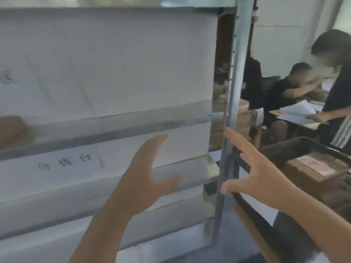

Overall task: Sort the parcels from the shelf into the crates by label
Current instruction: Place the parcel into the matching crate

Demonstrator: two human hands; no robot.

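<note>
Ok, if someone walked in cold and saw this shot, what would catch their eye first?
Probably the two bare hands raised mid-frame, fingers spread and holding nothing: the left hand before the metal shelf, the right hand by the shelf's upright post. Next, the white sheet with handwritten characters at lower left. At right, a cardboard parcel with a pink label lies in a dark crate, with two people beyond at a desk.

Place: a parcel-sorting workroom.
Evidence: metal shelving (230,76), stacked cardboard boxes (241,122), a labelled parcel (313,168), paperwork (296,112) being handled.
</note>
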